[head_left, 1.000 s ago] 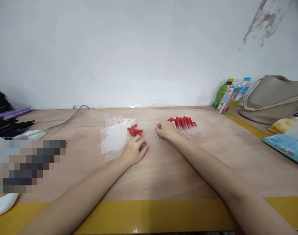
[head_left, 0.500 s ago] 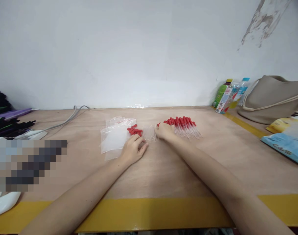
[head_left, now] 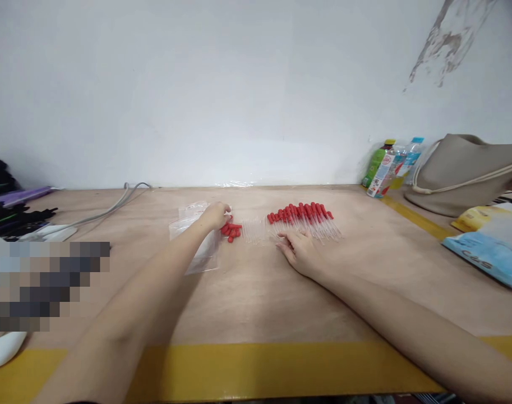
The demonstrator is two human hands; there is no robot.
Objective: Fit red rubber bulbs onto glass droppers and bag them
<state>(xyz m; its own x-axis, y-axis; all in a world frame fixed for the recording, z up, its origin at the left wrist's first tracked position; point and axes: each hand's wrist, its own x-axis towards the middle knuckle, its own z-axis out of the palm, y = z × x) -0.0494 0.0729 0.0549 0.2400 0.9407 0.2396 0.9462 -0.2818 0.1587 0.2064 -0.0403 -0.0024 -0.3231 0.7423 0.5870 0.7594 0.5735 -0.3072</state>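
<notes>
My left hand (head_left: 216,215) reaches over the clear zip bags (head_left: 202,255) to the far edge of a small pile of red rubber bulbs (head_left: 231,229). Its fingers are bent at the topmost bulb; their grip is hidden. My right hand (head_left: 301,253) rests on the table, thumb and fingers loosely curved and apart, and no held thing shows. Just beyond its fingertips lie several droppers (head_left: 308,213), thin clear tubes with red bulbs on their far ends. Between pile and droppers, a row of bare clear tubes (head_left: 252,230) lies side by side.
Drink bottles (head_left: 382,168) and a grey bag (head_left: 461,174) stand at the back right, with a blue packet (head_left: 487,258) in front. A grey cable (head_left: 112,209) and dark items (head_left: 20,219) lie at the left. Yellow tape (head_left: 256,370) runs along the front edge.
My left hand has moved up and left, from in front of the red bulbs to their far side. My right hand has drawn back toward me and right, uncovering the droppers' left end.
</notes>
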